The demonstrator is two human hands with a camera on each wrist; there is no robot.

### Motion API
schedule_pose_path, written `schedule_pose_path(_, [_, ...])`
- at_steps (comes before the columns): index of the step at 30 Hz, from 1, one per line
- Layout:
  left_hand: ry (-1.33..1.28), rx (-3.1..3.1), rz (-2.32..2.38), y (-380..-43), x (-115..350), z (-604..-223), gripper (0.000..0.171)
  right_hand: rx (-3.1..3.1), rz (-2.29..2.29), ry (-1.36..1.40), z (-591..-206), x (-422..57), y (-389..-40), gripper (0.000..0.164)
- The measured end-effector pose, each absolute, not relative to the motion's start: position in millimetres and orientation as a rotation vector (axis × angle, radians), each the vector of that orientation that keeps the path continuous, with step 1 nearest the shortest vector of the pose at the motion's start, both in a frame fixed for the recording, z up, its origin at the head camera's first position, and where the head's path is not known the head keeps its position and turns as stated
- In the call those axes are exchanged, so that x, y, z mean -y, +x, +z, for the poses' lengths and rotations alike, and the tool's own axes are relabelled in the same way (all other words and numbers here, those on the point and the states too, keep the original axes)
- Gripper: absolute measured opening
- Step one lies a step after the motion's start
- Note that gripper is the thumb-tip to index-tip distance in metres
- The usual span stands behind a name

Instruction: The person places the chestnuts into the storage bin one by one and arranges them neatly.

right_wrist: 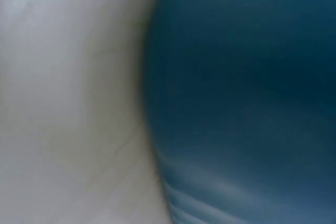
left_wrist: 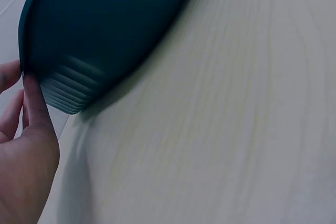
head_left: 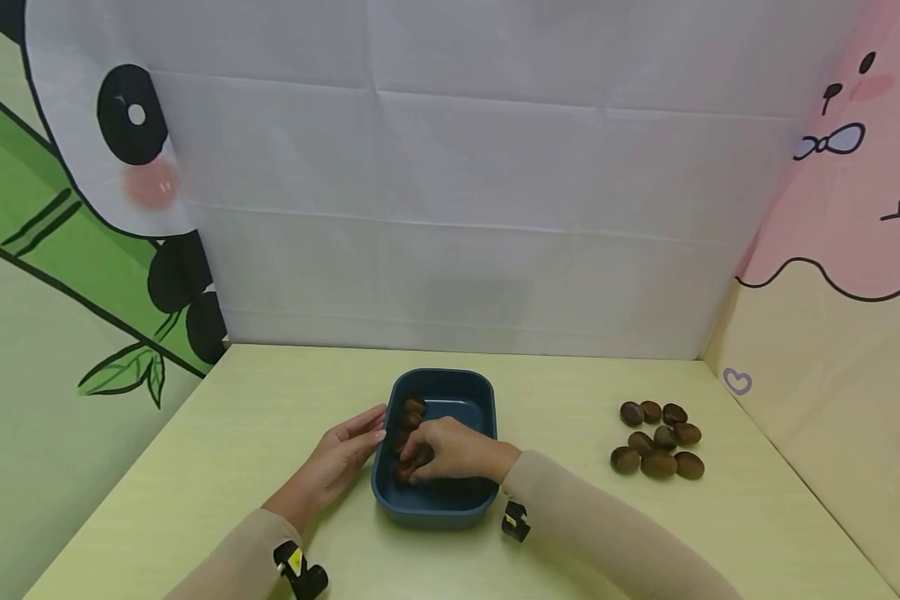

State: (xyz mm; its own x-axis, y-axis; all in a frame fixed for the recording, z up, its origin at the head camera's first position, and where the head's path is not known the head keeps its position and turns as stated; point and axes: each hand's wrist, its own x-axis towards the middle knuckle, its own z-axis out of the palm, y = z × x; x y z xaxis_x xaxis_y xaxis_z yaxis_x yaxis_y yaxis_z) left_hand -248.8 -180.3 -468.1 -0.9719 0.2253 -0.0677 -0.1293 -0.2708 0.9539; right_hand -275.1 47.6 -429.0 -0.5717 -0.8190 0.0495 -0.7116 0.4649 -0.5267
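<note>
A deep blue plastic box [head_left: 450, 518] with rounded corners stands on the table, with several brown chestnuts [head_left: 414, 406] lined up along its left inner wall. My right hand [head_left: 453, 450] reaches in over the right side, its thumb and fingers bent around a chestnut [head_left: 423, 455] low in the box and partly hiding it. Outside the box, my left hand [head_left: 337, 458] steadies the left wall with straight fingertips. The left wrist view shows those fingers [left_wrist: 38, 103] against the box's side near the rim. Only the box's outer wall [right_wrist: 241, 98] and the table appear in the right wrist view.
On the right of the pale wood-grain table [head_left: 562, 400] lies a loose group of several chestnuts [head_left: 658, 464], roughly in rows. A white cloth panel [head_left: 480, 208] rises behind the table. Printed cartoon walls flank it on both sides.
</note>
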Motion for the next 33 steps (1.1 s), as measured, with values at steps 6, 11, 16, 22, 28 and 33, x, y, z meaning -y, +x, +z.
schedule_pose_path(6, [0.113, -1.754, 2.328, -249, 180, -468, 0.059, -2.558, -0.817, -1.249, -434, -43, -275, 0.022])
schedule_pose_path(11, [0.109, -1.755, 2.327, -249, 180, -468, 0.059, -2.577, -0.821, -1.226, -435, -42, -276, 0.022])
schedule_pose_path(16, [0.118, -1.754, 2.332, -250, 180, -469, 0.059, -2.566, -0.82, -1.243, -434, -44, -276, 0.024])
schedule_pose_path(22, [0.089, -1.755, 2.335, -250, 180, -471, 0.06, -2.522, -0.884, -1.232, -428, -55, -277, 0.028])
schedule_pose_path(28, [0.094, -1.747, 2.336, -251, 180, -473, 0.059, -2.504, -0.999, -1.244, -416, -74, -279, 0.029])
schedule_pose_path(33, [0.106, -1.746, 2.341, -250, 180, -472, 0.059, -2.522, -1.059, -1.224, -399, -96, -281, 0.029])
